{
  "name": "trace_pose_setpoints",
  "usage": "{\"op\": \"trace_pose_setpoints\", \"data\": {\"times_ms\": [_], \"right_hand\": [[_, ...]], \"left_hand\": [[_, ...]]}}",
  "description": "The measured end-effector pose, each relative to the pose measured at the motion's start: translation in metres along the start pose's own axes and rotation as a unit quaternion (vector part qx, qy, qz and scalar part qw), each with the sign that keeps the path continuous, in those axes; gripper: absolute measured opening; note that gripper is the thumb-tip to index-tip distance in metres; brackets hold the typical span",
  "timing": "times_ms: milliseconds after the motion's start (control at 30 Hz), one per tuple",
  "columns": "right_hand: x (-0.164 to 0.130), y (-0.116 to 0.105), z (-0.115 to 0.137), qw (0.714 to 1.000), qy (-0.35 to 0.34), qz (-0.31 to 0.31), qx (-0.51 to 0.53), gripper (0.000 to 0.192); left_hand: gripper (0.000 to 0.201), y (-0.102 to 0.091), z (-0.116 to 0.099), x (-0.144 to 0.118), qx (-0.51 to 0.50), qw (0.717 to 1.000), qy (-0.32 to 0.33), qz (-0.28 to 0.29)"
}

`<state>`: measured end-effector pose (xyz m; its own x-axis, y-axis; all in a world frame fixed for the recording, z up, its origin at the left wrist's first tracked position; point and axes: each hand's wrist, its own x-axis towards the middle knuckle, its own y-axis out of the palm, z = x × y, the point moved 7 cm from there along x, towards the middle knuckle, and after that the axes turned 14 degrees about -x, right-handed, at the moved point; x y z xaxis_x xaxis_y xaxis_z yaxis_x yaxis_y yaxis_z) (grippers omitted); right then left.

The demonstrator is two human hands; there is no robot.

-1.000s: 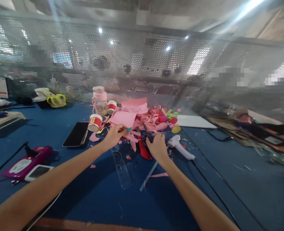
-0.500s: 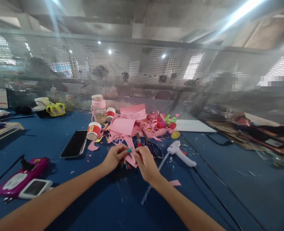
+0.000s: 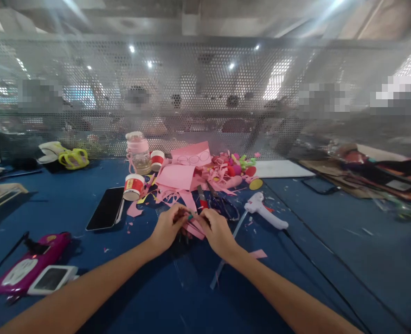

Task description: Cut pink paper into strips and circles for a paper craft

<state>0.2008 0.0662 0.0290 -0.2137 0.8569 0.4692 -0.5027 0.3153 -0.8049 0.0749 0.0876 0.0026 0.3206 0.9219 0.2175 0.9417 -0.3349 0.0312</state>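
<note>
My left hand (image 3: pixel 169 227) and my right hand (image 3: pixel 216 230) meet over the blue table (image 3: pixel 150 287), both pinching a small pink paper strip (image 3: pixel 194 228). A teal-tipped pen (image 3: pixel 189 216) pokes out between the fingers of my left hand. Just behind my hands lie dark-handled scissors (image 3: pixel 222 205), a red utility knife (image 3: pixel 202 200) and a heap of pink paper scraps (image 3: pixel 181 183). A clear ruler (image 3: pixel 226 253) lies under my right wrist.
A white glue gun (image 3: pixel 266 214) with its cable lies right of my hands. A black phone (image 3: pixel 107 214), red-and-white cups (image 3: pixel 133 186), a pink bottle (image 3: pixel 138 152) and a magenta device (image 3: pixel 24 269) sit on the left. A perforated metal screen (image 3: pixel 205 97) bounds the far edge.
My right hand left the scissors and came toward my left hand. Both hands drew back toward me and now hold the pink strip together.
</note>
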Motion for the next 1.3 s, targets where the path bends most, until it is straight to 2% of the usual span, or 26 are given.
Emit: {"op": "trace_pose_setpoints", "data": {"times_ms": [100, 233, 433, 600, 667, 833, 967, 1067, 1167, 1233, 1300], "right_hand": [[0.002, 0.001, -0.003, 1.0, 0.004, -0.002, -0.01, 0.03], [0.003, 0.004, -0.003, 0.999, 0.011, 0.012, -0.038, 0.03], [-0.001, 0.002, 0.011, 0.996, -0.041, 0.012, -0.074, 0.028], [-0.004, 0.001, 0.012, 0.997, -0.053, 0.011, -0.06, 0.028], [-0.005, -0.002, 0.012, 0.997, -0.053, -0.008, -0.047, 0.027], [-0.008, -0.023, 0.013, 0.991, -0.034, -0.121, -0.044, 0.019], [-0.011, -0.03, 0.015, 0.985, -0.043, -0.161, -0.046, 0.021], [-0.015, -0.031, 0.017, 0.982, -0.052, -0.176, -0.041, 0.022], [-0.02, -0.031, 0.024, 0.981, -0.074, -0.176, -0.037, 0.025], [-0.022, -0.031, 0.027, 0.982, -0.086, -0.168, -0.027, 0.026], [-0.024, -0.03, 0.029, 0.983, -0.086, -0.16, -0.011, 0.025]], "left_hand": [[0.011, -0.003, -0.002, 0.001, 0.025, 1.0, 0.006, -0.013], [0.01, -0.001, -0.006, 0.0, 0.045, 0.999, 0.015, -0.003], [0.009, -0.001, -0.007, -0.002, 0.085, 0.996, 0.029, -0.014], [0.008, -0.001, -0.01, -0.003, 0.104, 0.993, 0.044, -0.016], [0.009, -0.001, -0.009, -0.003, 0.102, 0.994, 0.043, -0.017], [0.011, 0.0, -0.006, -0.002, 0.114, 0.993, 0.038, -0.023], [0.011, -0.003, -0.008, -0.002, 0.174, 0.982, 0.053, -0.053], [0.012, -0.004, -0.012, -0.004, 0.24, 0.965, 0.08, -0.07], [0.013, -0.003, -0.014, -0.005, 0.324, 0.935, 0.122, -0.079], [0.015, 0.001, -0.018, -0.006, 0.389, 0.9, 0.176, -0.089], [0.022, 0.006, -0.028, -0.01, 0.463, 0.844, 0.246, -0.115]]}}
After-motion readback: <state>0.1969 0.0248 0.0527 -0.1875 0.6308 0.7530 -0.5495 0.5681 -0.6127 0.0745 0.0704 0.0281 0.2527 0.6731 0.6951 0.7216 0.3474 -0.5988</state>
